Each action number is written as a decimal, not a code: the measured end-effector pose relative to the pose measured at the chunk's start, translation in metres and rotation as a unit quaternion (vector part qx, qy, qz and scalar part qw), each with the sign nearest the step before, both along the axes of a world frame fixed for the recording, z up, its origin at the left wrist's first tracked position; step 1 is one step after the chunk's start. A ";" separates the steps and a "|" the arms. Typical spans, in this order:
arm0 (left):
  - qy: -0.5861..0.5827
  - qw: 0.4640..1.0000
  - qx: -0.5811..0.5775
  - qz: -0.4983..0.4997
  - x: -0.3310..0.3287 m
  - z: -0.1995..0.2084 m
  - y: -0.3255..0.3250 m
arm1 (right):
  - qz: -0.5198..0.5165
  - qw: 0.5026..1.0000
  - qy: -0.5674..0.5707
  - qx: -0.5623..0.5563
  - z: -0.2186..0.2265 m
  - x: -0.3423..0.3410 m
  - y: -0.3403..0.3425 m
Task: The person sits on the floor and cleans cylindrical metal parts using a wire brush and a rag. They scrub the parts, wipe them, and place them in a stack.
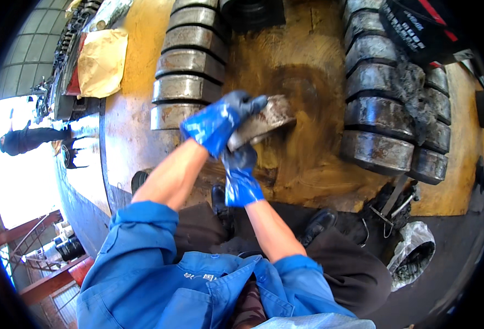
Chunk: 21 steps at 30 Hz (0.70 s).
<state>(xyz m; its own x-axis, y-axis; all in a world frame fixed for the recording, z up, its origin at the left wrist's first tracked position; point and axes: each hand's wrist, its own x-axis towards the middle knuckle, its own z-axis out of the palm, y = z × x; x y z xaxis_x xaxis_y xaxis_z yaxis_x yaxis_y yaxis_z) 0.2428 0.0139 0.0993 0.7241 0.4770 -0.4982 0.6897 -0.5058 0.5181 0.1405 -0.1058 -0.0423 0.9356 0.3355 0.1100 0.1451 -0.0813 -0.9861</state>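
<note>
A rusty, thick round metal piece point(264, 122) is held tilted above the stained wooden tabletop, a little left of the middle. My left hand point(241, 107), in a blue rubber glove with a dark palm, closes over its upper left side. Below it, my right hand point(241, 159) in a matching glove grips the lower near edge; its fingers are partly hidden. To the left lies a row of similar metal pieces point(188, 66), packed side by side. Another such row point(376, 112) lies on the right, with a shorter row point(435, 131) beside it.
Grey fibrous scrap point(414, 90) drapes over the right rows, near a black box point(423, 27) with red stripes. Yellowish paper point(102, 63) lies far left. A plastic bag point(412, 255) and dark tools point(395, 205) are at the table's near right edge. Another person point(30, 139) stands far left.
</note>
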 end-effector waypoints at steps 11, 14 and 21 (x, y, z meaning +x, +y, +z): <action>-0.426 0.872 0.226 0.078 -0.027 -0.053 0.038 | 0.429 0.798 0.110 -0.409 -0.016 0.116 -0.035; -0.460 0.783 0.069 0.413 -0.104 -0.068 0.002 | 0.305 0.805 0.152 -0.486 -0.006 0.158 -0.064; -0.132 0.818 -0.346 0.440 -0.142 -0.145 -0.097 | 0.178 0.869 0.079 -0.456 -0.018 0.190 -0.064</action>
